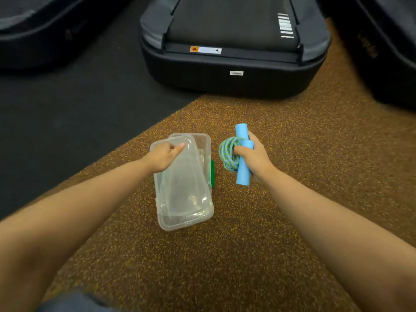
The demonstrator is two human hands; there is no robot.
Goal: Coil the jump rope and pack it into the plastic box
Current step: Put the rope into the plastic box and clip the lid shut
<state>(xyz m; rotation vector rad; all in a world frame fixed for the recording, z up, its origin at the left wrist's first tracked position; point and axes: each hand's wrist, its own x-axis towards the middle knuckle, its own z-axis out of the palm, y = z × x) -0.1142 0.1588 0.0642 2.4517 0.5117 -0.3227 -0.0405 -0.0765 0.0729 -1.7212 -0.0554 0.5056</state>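
Observation:
A clear plastic box (203,149) with a green latch (212,173) lies on the brown speckled floor in the middle. My left hand (163,157) grips the far edge of its clear lid (182,188), which sits tilted and askew over the box. To the right, my right hand (253,157) is closed around the jump rope: two light blue foam handles (243,174) side by side, with the blue-green rope (227,154) bundled in a coil against them on their left. The coil hangs just above the floor, apart from the box.
The rear end of a black treadmill (234,70) stands just beyond the box and rope. Other dark machine bases sit at the far left (33,41) and far right (382,52). A black mat (67,104) covers the floor to the left.

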